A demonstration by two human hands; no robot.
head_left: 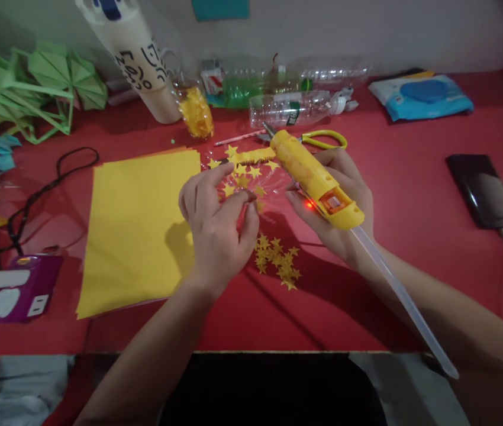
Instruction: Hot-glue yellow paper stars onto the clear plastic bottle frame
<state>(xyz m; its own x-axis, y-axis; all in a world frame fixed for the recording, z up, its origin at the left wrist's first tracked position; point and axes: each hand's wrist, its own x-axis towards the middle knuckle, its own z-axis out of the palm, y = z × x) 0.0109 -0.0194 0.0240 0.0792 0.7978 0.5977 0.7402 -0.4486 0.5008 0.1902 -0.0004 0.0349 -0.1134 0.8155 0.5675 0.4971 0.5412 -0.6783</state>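
My right hand [344, 177] is wrapped round a yellow hot glue gun [307, 168], its nozzle pointing up and left. A long clear glue stick [405, 302] juts from its back end, and a small red light glows at its side. My left hand [218, 228] is closed in a loose pinch, thumb and forefinger close together; what they hold, if anything, is too small to make out. Beyond its fingers, yellow paper stars [255, 171] are spread over clear, shiny plastic. A pile of small gold stars [276, 257] lies on the red table between my forearms.
Yellow paper sheets [138, 231] lie left of my left hand. Behind are scissors [325, 139], clear plastic bottles [287, 109], a tumbler [145, 65] and a wipes pack [422, 94]. A phone [484, 189] with a cable is at right, a purple power strip [23, 290] at left.
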